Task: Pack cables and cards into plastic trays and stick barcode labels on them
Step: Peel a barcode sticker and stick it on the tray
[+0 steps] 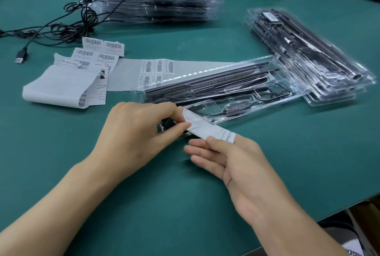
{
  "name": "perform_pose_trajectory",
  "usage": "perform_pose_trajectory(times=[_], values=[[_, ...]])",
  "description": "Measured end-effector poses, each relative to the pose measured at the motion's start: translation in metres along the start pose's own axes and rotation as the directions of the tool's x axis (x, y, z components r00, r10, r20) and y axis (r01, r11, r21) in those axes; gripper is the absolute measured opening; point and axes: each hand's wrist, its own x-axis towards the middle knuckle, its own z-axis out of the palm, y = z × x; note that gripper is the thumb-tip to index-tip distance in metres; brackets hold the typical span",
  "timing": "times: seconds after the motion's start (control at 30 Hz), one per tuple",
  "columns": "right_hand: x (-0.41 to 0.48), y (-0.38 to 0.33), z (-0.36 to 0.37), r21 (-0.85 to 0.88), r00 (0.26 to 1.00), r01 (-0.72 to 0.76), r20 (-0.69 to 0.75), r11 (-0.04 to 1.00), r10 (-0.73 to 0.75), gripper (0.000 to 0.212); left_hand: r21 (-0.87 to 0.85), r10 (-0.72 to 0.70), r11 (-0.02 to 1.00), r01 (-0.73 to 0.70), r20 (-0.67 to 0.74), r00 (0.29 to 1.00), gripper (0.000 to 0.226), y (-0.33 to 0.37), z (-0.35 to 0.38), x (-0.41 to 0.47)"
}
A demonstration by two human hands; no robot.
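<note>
Head camera looks forward and down, close over the table (61, 153).

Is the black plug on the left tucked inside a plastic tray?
No, the plug lies bare on the green table, at the end of a loose black cable.

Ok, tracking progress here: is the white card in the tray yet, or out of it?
Out. The left hand and right hand pinch the white card by its ends at the tray's near edge, not seated inside.
</note>
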Motion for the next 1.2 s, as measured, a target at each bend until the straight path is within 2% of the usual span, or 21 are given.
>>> perform_pose_trajectory(times=[0.17,0.33,0.53,0.7,0.83,1.07,1.2], values=[[0.003,-0.006,0.001,0.085,1.000,-0.027,-0.002,0.996,0.027,0.015,-0.081,-0.037,0.996,0.042,0.066,0.997,0.017,-0.002,-0.004,0.001],[0.005,-0.008,-0.004,0.125,0.999,-0.036,-0.020,0.992,0.038,0.013,-0.117,-0.099,0.986,0.119,0.168,0.981,0.042,-0.010,-0.016,0.007],[0.003,-0.007,0.002,0.131,0.999,-0.046,-0.018,0.990,0.049,0.013,-0.136,-0.108,0.982,0.128,0.149,0.983,0.040,-0.011,-0.015,0.008],[0.003,-0.003,0.010,-0.030,0.998,-0.043,0.053,0.999,0.045,0.015,-0.160,-0.106,0.979,0.130,0.150,0.983,0.041,-0.012,-0.015,0.007],[0.005,-0.005,0.003,-0.174,0.994,0.099,-0.022,0.980,-0.105,0.010,-0.147,-0.083,0.984,0.103,0.137,0.987,0.039,-0.013,-0.014,0.006],[0.016,-0.004,0.002,-0.303,0.989,0.133,-0.022,0.944,-0.146,0.010,-0.146,0.003,0.989,0.013,0.112,0.994,0.007,-0.011,-0.013,0.006],[0.019,-0.008,-0.008,-0.376,0.982,0.170,-0.014,0.911,-0.189,0.015,-0.161,0.001,0.987,0.018,0.114,0.993,0.006,-0.010,-0.012,0.006]])
